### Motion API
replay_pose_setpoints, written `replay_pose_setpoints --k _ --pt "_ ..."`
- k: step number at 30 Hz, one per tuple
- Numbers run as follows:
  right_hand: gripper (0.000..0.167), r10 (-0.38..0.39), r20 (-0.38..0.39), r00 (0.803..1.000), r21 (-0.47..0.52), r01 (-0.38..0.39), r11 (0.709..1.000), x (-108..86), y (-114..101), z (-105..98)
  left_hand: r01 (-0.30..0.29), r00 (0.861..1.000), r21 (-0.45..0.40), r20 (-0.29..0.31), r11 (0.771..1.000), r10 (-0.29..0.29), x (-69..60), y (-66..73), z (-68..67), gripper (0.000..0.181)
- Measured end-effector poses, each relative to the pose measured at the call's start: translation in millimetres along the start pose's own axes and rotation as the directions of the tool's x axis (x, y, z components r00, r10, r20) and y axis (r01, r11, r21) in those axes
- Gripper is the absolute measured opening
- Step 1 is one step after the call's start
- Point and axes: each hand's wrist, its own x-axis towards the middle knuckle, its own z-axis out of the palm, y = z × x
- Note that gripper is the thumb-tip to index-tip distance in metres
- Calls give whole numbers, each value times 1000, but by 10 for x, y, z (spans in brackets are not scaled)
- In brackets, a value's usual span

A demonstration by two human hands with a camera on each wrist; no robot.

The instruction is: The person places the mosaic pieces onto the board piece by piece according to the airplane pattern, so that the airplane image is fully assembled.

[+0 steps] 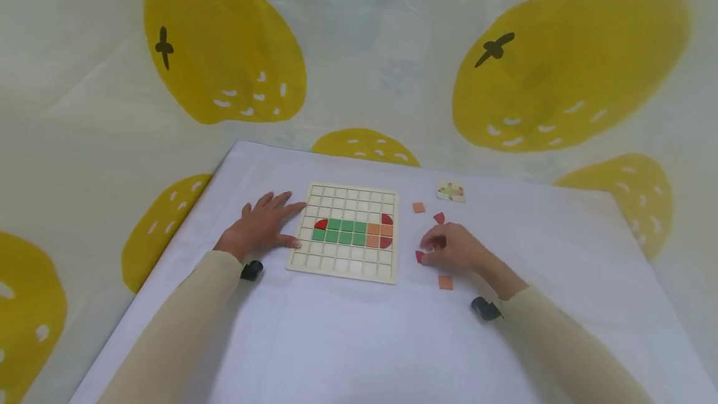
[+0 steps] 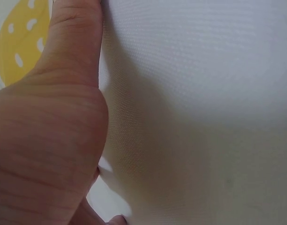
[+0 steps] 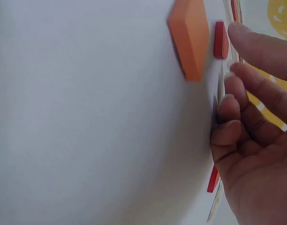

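A wooden grid board [image 1: 336,265] lies on the white-covered table. Green square tiles [image 1: 347,226] fill a band across it, joined by orange squares [image 1: 387,229] at the right and three red rounded pieces [image 1: 321,224] at the corners. My left hand [image 1: 260,224] rests at the board's left edge, fingers spread, thumb and a fingertip touching the rim. To the right of the board, my right hand [image 1: 457,248] is low over the table, its thumb tip beside a loose red quarter-round piece [image 1: 419,257]. In the right wrist view that red piece [image 3: 221,41] lies flat, outside any grasp.
Loose orange squares lie above [image 1: 418,207] and below [image 1: 445,282] the right hand. Another red quarter-round [image 1: 439,218] is just beyond its knuckles. A small picture card [image 1: 450,191] lies at the back right. A fruit-patterned sheet [image 1: 359,48] hangs behind the table.
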Motion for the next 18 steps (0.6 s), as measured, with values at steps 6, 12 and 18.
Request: replay_pose_setpoints --k 6,12,18 --pt "32 37 -42 998 -43 -38 998 -73 -87 123 6 1000 -21 19 1000 -6 22 -24 5 98" --pt "29 72 -73 995 -90 -79 993 -86 -156 196 -5 1000 -20 11 1000 5 44 -37 30 99" --pt "23 87 -65 994 -97 -93 991 -83 -210 184 -9 1000 -18 6 1000 10 51 -51 37 99"
